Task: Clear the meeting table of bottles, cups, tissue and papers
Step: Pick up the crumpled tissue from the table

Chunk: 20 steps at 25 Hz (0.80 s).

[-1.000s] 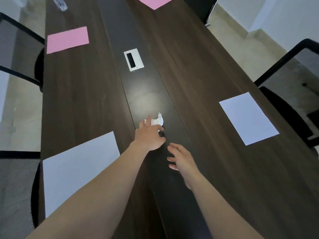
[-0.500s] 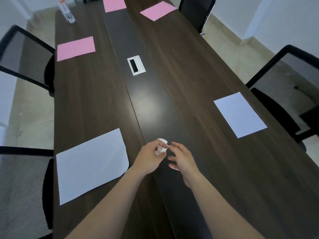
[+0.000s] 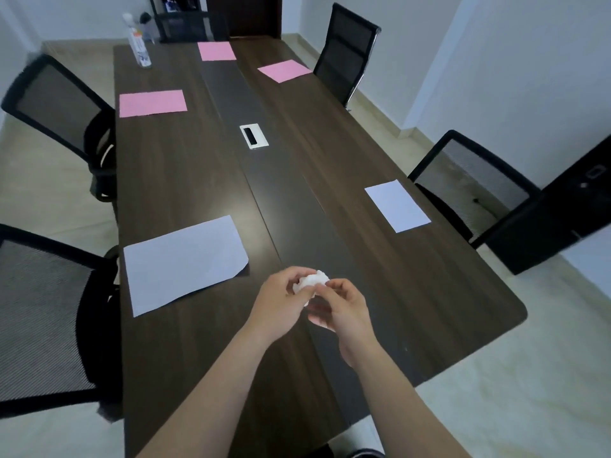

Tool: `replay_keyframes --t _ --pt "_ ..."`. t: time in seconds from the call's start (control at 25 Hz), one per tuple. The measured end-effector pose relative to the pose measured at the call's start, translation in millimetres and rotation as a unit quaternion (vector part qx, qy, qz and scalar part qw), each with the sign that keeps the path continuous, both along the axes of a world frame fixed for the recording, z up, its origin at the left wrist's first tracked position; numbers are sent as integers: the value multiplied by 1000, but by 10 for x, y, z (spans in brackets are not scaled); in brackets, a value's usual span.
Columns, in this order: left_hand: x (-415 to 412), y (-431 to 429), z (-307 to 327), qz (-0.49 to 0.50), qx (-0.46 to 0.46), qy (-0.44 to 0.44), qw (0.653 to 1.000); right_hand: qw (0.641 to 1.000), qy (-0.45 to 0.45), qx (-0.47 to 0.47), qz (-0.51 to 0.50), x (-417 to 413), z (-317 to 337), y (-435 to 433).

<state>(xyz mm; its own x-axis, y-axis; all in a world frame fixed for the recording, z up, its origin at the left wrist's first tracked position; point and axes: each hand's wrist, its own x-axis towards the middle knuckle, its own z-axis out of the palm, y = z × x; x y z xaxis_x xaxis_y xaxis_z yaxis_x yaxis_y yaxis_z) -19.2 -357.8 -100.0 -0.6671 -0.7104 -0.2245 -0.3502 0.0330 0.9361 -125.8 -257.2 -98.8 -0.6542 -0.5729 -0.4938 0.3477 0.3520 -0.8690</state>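
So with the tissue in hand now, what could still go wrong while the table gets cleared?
Both hands, left and right, are busy with the tissue, so picking up papers may mean dropping it or fumbling.
The near white paper has a curled corner and lies flat; flat sheets can be hard to lift and may crease.
The bottle stands tall at the far corner, near the edge; a long reach could knock it over.
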Motion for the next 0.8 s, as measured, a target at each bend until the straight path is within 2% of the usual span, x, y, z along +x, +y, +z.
replay_keyframes --t 0.28,0.44,0.6,0.8 --pt "-63 950 70 -59 25 47 997 995 30 6 -95 81 296 1142" --pt "-185 1474 45 -89 31 45 994 990 31 -10 -137 -19 342 1728" --pt "-260 2024 -124 -103 54 26 993 990 9 -7 -139 -43 108 2369" --pt "-341 2950 -702 -129 72 -42 988 981 -72 11 -182 -77 -550 3350"
